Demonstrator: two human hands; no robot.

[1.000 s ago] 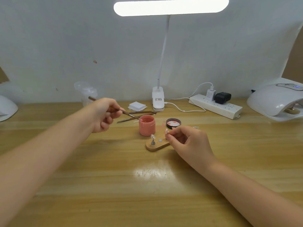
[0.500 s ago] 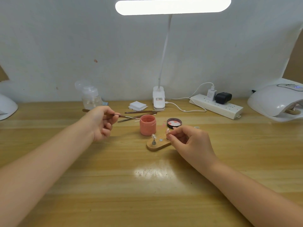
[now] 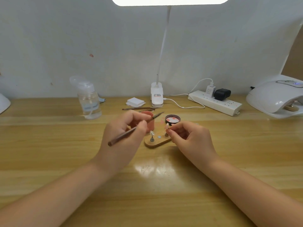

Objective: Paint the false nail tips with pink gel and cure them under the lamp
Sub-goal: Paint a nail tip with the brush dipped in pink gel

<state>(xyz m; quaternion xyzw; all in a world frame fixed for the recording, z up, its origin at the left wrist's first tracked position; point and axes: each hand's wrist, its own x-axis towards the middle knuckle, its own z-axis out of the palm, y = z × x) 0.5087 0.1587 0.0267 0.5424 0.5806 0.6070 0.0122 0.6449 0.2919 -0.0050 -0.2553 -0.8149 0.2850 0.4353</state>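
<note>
Nail tip: a pale false tip (image 3: 166, 126) pinched at its stand between my right thumb and forefinger, over the right end of the wooden holder.
Right hand: my right hand (image 3: 190, 138) is curled round that small stand, just right of the holder.
Left hand: my left hand (image 3: 124, 136) grips a thin brown brush (image 3: 134, 128), bristle end pointing far and right toward the lid, handle end toward me on the left.
Second tip: another clear tip (image 3: 152, 133) stands on its peg at the holder's left end, untouched.
Holder: the wooden holder (image 3: 157, 142) lies on the table between my hands.
Gel: the pink jar (image 3: 150, 122) sits just beyond my left fingers, partly hidden; its dark lid (image 3: 172, 119), smeared pink inside, lies to the right.
Curing lamp: the white dome lamp (image 3: 277, 97) is at the far right.
Around: pump bottle (image 3: 89, 99) far left, spare brushes (image 3: 141, 108) and white pads (image 3: 135, 101) beyond the jar, clip lamp base (image 3: 157, 96), power strip (image 3: 214, 102), all on the wooden table (image 3: 147, 185).
</note>
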